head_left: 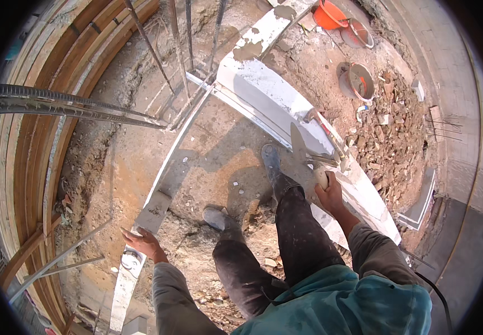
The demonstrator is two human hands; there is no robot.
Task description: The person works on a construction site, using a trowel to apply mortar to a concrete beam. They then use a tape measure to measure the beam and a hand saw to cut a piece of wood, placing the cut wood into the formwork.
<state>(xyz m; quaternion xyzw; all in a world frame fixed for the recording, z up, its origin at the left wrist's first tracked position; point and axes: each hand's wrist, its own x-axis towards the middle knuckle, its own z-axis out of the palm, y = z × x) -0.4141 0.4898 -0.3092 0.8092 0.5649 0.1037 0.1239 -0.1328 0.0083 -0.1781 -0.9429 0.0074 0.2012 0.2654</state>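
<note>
My right hand [331, 194] is closed around the pale handle of a pointed trowel [298, 140]. The trowel's blade points away from me, beside a low white block wall [272, 84]. My left hand [142, 244] lies with fingers stretched over the near end of a flat grey rectangular piece [154, 211]. That piece rests over a long narrow white strip [120, 301], and a round whitish thing [131, 261] sits on the strip just below my hand. A hammer-like tool [315, 116] with some red on it lies on the wall top, close to the trowel.
Steel bars [79, 106] stick up at the left and far side. Curved-looking wooden boards [40, 139] line the left edge. An orange bucket [330, 15] and a mortar-smeared bucket [357, 81] stand at far right, near rubble [389, 137]. My boots [216, 218] stand on rough ground.
</note>
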